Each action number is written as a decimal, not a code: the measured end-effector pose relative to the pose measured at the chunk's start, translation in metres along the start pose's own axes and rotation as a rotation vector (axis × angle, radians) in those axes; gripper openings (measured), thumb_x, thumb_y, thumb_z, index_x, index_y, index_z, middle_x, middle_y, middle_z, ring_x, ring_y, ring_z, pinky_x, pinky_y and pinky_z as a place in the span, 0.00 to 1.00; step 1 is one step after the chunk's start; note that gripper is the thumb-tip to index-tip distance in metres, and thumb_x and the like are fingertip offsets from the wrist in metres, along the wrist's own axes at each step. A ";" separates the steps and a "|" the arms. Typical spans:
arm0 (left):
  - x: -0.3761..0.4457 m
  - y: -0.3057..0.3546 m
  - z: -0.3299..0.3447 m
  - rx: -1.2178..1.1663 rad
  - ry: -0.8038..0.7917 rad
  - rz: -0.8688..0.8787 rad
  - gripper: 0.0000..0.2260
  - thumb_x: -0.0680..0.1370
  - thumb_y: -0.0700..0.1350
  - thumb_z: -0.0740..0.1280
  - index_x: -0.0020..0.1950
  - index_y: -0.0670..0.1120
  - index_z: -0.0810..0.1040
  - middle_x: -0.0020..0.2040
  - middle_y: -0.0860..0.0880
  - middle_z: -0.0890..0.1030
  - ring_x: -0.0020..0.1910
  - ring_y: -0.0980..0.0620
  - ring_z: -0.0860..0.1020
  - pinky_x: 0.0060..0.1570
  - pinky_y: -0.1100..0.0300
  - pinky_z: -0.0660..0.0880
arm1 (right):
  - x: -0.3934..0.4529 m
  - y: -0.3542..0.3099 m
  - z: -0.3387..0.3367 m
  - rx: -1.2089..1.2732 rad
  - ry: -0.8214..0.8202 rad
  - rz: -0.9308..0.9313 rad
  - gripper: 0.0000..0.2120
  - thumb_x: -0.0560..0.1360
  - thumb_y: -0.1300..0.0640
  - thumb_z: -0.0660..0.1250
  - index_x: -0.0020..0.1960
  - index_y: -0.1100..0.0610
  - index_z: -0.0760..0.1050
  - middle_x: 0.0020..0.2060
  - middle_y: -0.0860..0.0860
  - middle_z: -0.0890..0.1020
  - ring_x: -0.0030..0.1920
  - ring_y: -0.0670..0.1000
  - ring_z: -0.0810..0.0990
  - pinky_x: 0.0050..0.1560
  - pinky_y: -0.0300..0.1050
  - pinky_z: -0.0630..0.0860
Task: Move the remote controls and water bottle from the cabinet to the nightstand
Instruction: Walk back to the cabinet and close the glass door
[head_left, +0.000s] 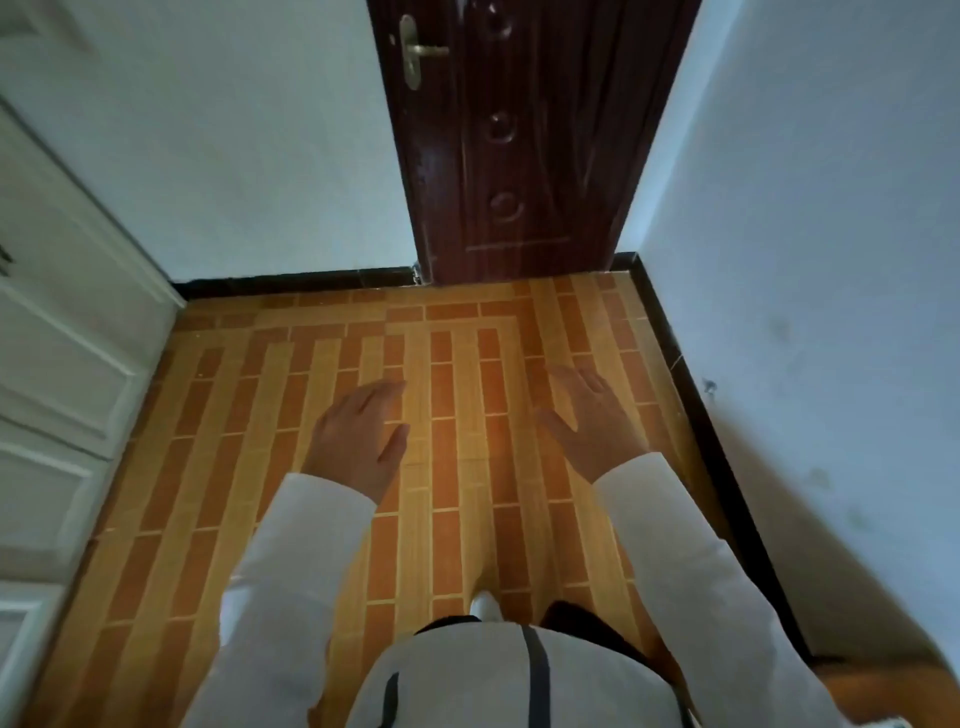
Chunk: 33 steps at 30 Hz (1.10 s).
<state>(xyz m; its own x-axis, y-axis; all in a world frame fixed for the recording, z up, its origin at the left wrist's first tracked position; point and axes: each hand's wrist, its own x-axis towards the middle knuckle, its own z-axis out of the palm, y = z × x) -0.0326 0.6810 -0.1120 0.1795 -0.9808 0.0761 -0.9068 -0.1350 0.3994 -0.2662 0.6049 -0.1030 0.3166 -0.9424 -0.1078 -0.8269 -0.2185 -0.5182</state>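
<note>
head view, looking down: both arms stretched forward over the floor (467, 415), which is laid in orange and tan brick-pattern tiles. left hand (358, 431) palm down, fingers loosely spread and slightly curled, grasping nothing. right hand (592, 421) also palm down, fingers extended and fanned, released, nothing in it. the two hands are apart, level with each other, a strip of tile showing between them. both sleeves (291, 561) pale, long, reaching to the wrists. torso at the bottom edge in a light garment (467, 675) with dark straps running down it; one white shoe tip (485, 605) shows just beyond the hem. ahead, a dark reddish-brown door (519, 145) stands closed, with a brass lever handle (418, 50) near its left edge and raised round ornaments down the middle. pale walls either side; black skirting (291, 283) along the base. at far left, a white panelled cabinet front (67, 338) runs down the frame, doors shut. the remote controls, water bottle and nightstand do not appear in this view; cannot tell where they are. a brown wooden corner (883, 691) pokes in at lower right.
</note>
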 end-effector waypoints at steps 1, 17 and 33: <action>0.002 -0.010 -0.003 -0.013 0.031 -0.012 0.19 0.77 0.44 0.64 0.68 0.46 0.71 0.66 0.46 0.74 0.65 0.45 0.73 0.64 0.49 0.69 | 0.011 -0.008 0.003 0.005 -0.017 -0.030 0.24 0.79 0.50 0.59 0.74 0.52 0.59 0.74 0.50 0.64 0.75 0.53 0.60 0.72 0.49 0.60; 0.101 -0.137 -0.038 -0.028 0.241 -0.387 0.21 0.73 0.49 0.62 0.65 0.45 0.74 0.62 0.44 0.77 0.61 0.42 0.75 0.59 0.43 0.73 | 0.241 -0.121 0.065 0.020 -0.219 -0.416 0.24 0.79 0.51 0.60 0.72 0.54 0.62 0.70 0.53 0.68 0.71 0.53 0.64 0.68 0.47 0.63; 0.275 -0.247 -0.080 0.013 0.411 -0.637 0.19 0.75 0.44 0.67 0.66 0.47 0.72 0.64 0.46 0.75 0.63 0.42 0.74 0.60 0.41 0.71 | 0.493 -0.265 0.095 0.021 -0.310 -0.751 0.24 0.78 0.48 0.60 0.72 0.51 0.62 0.71 0.52 0.68 0.71 0.52 0.66 0.65 0.48 0.68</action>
<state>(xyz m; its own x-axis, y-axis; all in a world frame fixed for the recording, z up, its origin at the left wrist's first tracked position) 0.2708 0.4563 -0.1164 0.7957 -0.5814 0.1696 -0.5839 -0.6620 0.4700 0.1535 0.2224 -0.0997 0.9004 -0.4327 0.0462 -0.3351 -0.7570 -0.5609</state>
